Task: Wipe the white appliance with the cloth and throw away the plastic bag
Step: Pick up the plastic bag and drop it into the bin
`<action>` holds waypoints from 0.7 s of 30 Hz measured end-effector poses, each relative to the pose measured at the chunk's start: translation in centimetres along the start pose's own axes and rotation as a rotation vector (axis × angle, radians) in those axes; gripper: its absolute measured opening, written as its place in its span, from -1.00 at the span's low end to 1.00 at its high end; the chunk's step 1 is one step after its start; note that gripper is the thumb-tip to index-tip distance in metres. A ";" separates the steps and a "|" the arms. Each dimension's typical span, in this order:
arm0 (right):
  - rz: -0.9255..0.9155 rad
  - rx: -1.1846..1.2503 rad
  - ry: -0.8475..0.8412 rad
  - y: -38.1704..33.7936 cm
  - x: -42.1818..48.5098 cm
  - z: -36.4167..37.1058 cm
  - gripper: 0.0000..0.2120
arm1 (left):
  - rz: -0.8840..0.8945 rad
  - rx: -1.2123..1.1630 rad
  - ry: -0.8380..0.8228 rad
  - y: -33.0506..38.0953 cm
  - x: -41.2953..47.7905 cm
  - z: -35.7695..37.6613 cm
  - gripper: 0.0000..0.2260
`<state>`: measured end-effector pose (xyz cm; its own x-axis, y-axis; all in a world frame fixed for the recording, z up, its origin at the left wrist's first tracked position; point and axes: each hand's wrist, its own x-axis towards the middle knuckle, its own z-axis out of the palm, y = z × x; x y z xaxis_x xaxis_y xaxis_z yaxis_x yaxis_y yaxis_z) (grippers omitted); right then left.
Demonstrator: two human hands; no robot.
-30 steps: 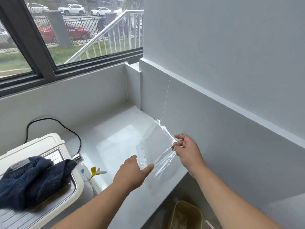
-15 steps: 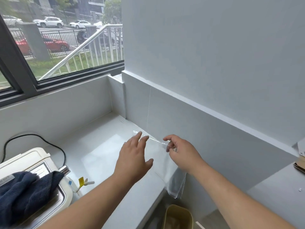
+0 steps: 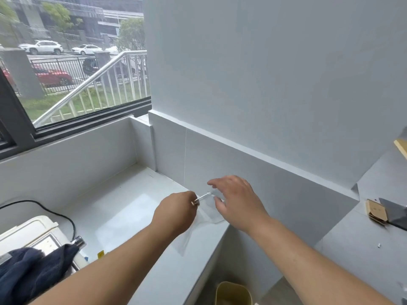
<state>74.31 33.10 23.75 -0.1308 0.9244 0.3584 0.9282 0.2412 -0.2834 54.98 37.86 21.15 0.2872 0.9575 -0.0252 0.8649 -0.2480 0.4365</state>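
A clear plastic bag hangs between my two hands above the right edge of the white counter. My left hand pinches its upper edge with closed fingers. My right hand hovers just right of the bag with fingers spread; whether it touches the bag is unclear. The white appliance sits at the lower left, partly cut off, with a dark blue cloth draped over its top.
A yellowish bin stands on the floor below the counter's edge. A black cable runs from the appliance along the back wall. A grey surface at right holds cardboard pieces. A window fills the upper left.
The left hand went from open over the bag to pinching its top edge. The right hand let go and spread its fingers. The view shifted right and up.
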 end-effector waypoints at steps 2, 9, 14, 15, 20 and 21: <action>0.051 -0.001 0.100 -0.1 -0.4 -0.6 -0.47 | -0.063 -0.179 -0.016 -0.1 -0.1 -0.6 -0.88; 0.481 0.309 0.166 -0.5 -1.8 -1.2 -0.04 | -0.188 -0.918 -0.094 -0.4 -1.4 -3.1 -0.91; 0.747 0.592 0.111 -1.4 -2.6 -0.8 0.18 | -0.193 -1.108 -0.108 -1.5 -2.6 -4.3 -0.91; 0.804 0.684 0.080 -1.7 -2.7 -0.8 0.22 | -0.193 -1.150 -0.119 -1.7 -2.8 -4.5 -0.91; 0.924 1.170 -0.158 -3.8 -3.9 -1.3 -0.07 | -0.173 -1.301 -0.198 -2.7 -4.0 -5.3 -0.91; 0.891 1.220 -0.168 -4.1 -4.3 -1.4 -0.16 | -0.166 -1.308 -0.210 -2.9 -4.2 -5.4 -0.90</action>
<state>71.59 27.75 24.64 0.1844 0.8977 -0.4003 -0.1121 -0.3854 -0.9159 49.10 35.33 24.83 0.3770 0.8926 -0.2471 -0.0988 0.3040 0.9475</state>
